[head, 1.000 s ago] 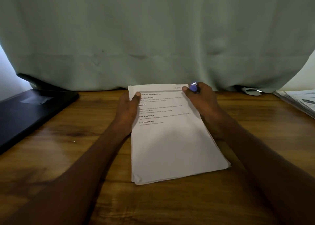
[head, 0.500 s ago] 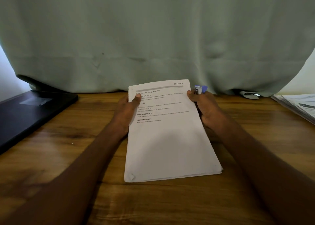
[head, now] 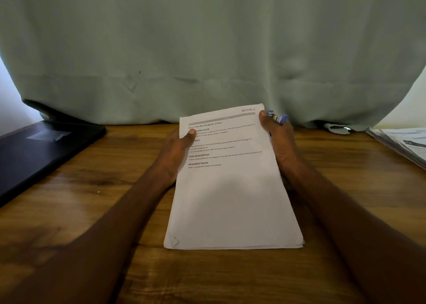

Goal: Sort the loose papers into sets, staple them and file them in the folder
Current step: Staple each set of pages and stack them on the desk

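Observation:
A set of white printed papers point(head: 232, 197) stands tilted on its lower edge on the wooden table, top page headed "SECTION 1". My left hand point(head: 176, 151) grips its upper left side, thumb on the front of the page. My right hand point(head: 280, 142) holds the upper right side, thumb at the corner, and also holds a small blue stapler point(head: 276, 117) that sticks out above the fingers. A dark folder point(head: 43, 147) lies at the left of the table. Another pile of loose papers point(head: 401, 144) lies at the right edge.
The wooden table point(head: 92, 223) runs under both arms. A pale green curtain point(head: 207, 50) hangs along its far edge. A small white object point(head: 336, 128) lies at the curtain's foot, right of my right hand.
Both hands have raised the top of the paper set off the table, so it stands on its lower edge and leans more upright. The lower edge has squared up.

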Tool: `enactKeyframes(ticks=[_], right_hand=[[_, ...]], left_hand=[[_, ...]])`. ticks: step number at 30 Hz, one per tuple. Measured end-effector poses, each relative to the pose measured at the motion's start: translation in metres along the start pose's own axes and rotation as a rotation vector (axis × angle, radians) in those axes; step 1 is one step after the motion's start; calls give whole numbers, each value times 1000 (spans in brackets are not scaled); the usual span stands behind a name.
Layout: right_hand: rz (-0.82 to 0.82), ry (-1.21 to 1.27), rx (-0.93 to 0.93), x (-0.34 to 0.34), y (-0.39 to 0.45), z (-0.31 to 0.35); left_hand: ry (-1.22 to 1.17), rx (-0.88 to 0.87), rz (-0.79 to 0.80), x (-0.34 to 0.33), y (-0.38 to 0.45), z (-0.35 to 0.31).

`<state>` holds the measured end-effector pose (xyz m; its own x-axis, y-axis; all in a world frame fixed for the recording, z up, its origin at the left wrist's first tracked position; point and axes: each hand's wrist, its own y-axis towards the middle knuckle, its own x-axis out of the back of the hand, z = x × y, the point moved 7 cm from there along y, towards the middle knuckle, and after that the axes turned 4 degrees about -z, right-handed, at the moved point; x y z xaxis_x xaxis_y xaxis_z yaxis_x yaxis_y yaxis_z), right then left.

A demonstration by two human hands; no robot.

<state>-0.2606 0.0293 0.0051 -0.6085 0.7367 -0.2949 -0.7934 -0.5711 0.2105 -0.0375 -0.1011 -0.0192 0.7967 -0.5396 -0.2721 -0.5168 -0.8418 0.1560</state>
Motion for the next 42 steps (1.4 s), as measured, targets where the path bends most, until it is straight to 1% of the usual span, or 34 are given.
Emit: enactKeyframes(ticks=[3, 5, 8, 10, 12, 14, 17, 19, 21, 25, 29, 32, 35, 37, 40, 42], right_hand=[[23, -14, -17, 0, -1, -2], [14, -76, 40, 4, -2, 1], [1, -291, 225, 12, -4, 21], [40, -511, 305, 10, -3, 36], [106, -705, 429, 2, -4, 53], [218, -789, 520, -10, -10, 63], [440, -876, 526, -31, -24, 58], [536, -951, 513, -42, -31, 51], [588, -981, 487, -47, -36, 47], [650, -1047, 544, -48, -38, 50], [676, -1105, 556, -49, -37, 48], [696, -1134, 566, -55, -40, 44], [675, -1129, 584, -56, -41, 45], [640, -1090, 592, -54, -40, 47], [557, -975, 527, -51, -39, 49], [520, -948, 487, -49, -38, 47]], left_hand=[[22, -29, -4, 0, 1, 0], [71, -49, 5, -1, 1, 2], [137, -38, 30, -6, -3, 9], [201, -51, 109, -15, -6, 13], [242, -73, 206, -25, -11, 15], [237, -76, 271, -31, -15, 15], [279, -109, 276, -35, -17, 16], [341, -139, 249, -35, -15, 16], [380, -157, 235, -36, -15, 16], [433, -194, 175, -35, -17, 14], [542, -263, 147, -37, -19, 9], [565, -282, 150, -38, -19, 9], [577, -287, 135, -36, -16, 10], [542, -260, 146, -36, -16, 11], [490, -230, 180, -36, -16, 13], [469, -219, 193, -37, -16, 13]])
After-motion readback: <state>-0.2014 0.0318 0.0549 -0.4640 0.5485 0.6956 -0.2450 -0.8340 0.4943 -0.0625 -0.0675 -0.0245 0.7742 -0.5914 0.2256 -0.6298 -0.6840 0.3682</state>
